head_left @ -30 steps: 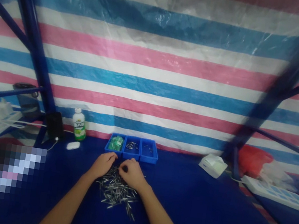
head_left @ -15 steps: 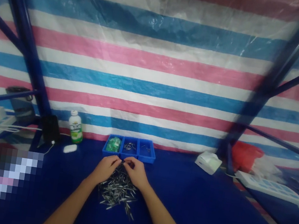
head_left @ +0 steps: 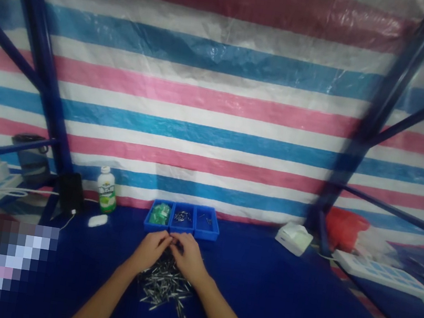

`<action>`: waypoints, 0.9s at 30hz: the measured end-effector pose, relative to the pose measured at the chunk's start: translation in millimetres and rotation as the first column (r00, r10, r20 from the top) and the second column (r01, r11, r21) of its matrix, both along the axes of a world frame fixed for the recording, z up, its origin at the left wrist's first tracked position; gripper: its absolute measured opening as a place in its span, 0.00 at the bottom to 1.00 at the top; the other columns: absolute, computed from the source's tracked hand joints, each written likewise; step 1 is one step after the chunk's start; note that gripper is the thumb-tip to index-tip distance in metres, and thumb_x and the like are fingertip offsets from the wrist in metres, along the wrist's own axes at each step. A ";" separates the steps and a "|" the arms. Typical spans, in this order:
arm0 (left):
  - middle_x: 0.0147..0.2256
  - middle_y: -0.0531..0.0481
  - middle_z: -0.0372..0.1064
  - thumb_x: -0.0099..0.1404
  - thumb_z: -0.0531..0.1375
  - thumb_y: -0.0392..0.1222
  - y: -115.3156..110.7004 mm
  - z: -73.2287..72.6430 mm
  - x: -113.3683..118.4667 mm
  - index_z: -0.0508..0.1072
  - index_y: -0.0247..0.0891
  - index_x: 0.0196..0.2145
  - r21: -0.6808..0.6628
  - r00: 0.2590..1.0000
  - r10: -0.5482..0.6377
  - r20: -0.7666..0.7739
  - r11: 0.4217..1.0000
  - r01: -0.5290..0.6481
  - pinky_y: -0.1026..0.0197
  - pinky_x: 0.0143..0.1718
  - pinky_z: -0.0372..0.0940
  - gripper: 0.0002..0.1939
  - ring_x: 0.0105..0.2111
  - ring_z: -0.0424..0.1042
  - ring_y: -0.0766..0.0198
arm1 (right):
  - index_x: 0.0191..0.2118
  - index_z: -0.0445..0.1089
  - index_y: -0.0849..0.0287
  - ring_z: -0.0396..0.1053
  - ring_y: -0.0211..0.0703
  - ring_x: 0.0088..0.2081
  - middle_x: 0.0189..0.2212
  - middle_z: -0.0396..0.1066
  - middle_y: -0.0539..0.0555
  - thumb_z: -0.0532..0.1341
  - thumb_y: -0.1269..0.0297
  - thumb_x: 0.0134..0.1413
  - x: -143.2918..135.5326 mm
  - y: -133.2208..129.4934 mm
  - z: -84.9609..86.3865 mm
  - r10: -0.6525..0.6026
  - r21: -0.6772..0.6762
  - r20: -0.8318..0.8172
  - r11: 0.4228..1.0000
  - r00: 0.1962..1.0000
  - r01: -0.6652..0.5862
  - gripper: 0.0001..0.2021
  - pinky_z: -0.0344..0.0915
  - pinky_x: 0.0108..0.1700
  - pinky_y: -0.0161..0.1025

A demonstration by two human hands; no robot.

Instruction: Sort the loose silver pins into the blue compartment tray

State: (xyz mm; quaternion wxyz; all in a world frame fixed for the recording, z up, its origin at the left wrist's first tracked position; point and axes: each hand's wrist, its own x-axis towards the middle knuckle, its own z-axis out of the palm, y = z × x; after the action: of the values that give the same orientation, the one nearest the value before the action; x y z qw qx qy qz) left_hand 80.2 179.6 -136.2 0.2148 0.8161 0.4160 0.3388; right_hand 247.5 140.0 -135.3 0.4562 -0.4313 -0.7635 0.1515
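My left hand [head_left: 151, 250] and my right hand [head_left: 187, 256] meet at the far edge of a pile of thin metal pieces [head_left: 165, 285] on the blue table [head_left: 274, 301]. The fingertips of both hands are pinched together and nearly touch; whatever they hold is too small to make out. Just beyond them stands a blue tray [head_left: 181, 233] with three compartments. Green packets [head_left: 159, 214] fill the left one, several small metal pieces [head_left: 182, 217] lie in the middle one, and a few are in the right one.
A white bottle [head_left: 107, 191] with a green label, a white case [head_left: 98, 220] and a black device [head_left: 70, 192] stand at the back left. At the right are a tissue pack [head_left: 294, 238], a red bag [head_left: 345, 229] and a power strip [head_left: 384, 275].
The whole view has shifted, so the table and tray appear slightly lower. My fingertips have come closer together, at the same end of the pile.
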 end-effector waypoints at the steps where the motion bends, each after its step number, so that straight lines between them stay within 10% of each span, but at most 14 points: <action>1: 0.27 0.53 0.69 0.70 0.49 0.48 -1.1 1.3 0.6 0.70 0.37 0.28 0.001 1.000 -0.007 0.004 1.000 0.007 0.66 0.30 0.57 0.18 0.28 0.65 0.66 | 0.52 0.69 0.54 0.67 0.45 0.43 0.39 0.73 0.54 0.57 0.72 0.58 1.1 0.0 -1.0 0.013 -0.002 0.003 1.000 1.000 -0.013 0.16 0.61 0.51 0.45; 11: 0.22 0.54 0.67 0.69 0.50 0.51 4.3 3.7 -6.8 0.71 0.36 0.25 0.097 0.988 0.120 0.092 0.987 -0.129 0.66 0.29 0.56 0.21 0.24 0.64 0.66 | 0.46 0.73 0.56 0.71 0.45 0.37 0.36 0.74 0.54 0.58 0.67 0.56 14.5 17.4 -7.8 -0.011 -0.079 -0.317 0.997 0.948 -0.014 0.12 0.67 0.44 0.43; 18: 0.24 0.53 0.71 0.69 0.51 0.52 7.3 6.6 -15.2 0.75 0.37 0.28 0.118 0.974 0.198 0.110 0.970 -0.211 0.65 0.30 0.57 0.21 0.25 0.66 0.65 | 0.34 0.73 0.61 0.74 0.46 0.31 0.28 0.76 0.55 0.71 0.51 0.40 29.4 27.3 -5.0 -0.139 -0.347 -0.811 0.897 0.568 -0.276 0.19 0.69 0.35 0.40; 24: 0.22 0.54 0.67 0.69 0.50 0.52 9.5 3.9 -18.2 0.74 0.36 0.27 0.133 0.966 0.244 0.089 0.958 -0.255 0.65 0.29 0.55 0.22 0.24 0.64 0.66 | 0.18 0.58 0.59 0.48 0.27 0.12 0.10 0.51 0.40 0.68 0.49 0.44 29.8 26.8 -7.1 -0.211 -0.440 -0.805 0.839 0.555 -0.319 0.23 0.43 0.16 0.29; 27: 0.22 0.53 0.67 0.69 0.50 0.52 10.3 3.8 -17.5 0.73 0.36 0.26 0.134 0.968 0.237 0.083 0.960 -0.247 0.65 0.29 0.55 0.22 0.24 0.64 0.66 | 0.26 0.64 0.60 0.49 0.26 0.12 0.15 0.60 0.43 0.66 0.45 0.46 29.2 26.8 -2.0 -0.276 -0.511 -0.776 0.802 0.567 -0.309 0.21 0.37 0.15 0.29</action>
State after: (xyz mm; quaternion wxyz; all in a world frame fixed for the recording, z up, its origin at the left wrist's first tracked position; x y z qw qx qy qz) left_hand 62.6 189.9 -132.4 0.1261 0.7608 0.4798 0.4185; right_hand 276.7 166.8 -137.3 0.5956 -0.4222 -0.3765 0.5703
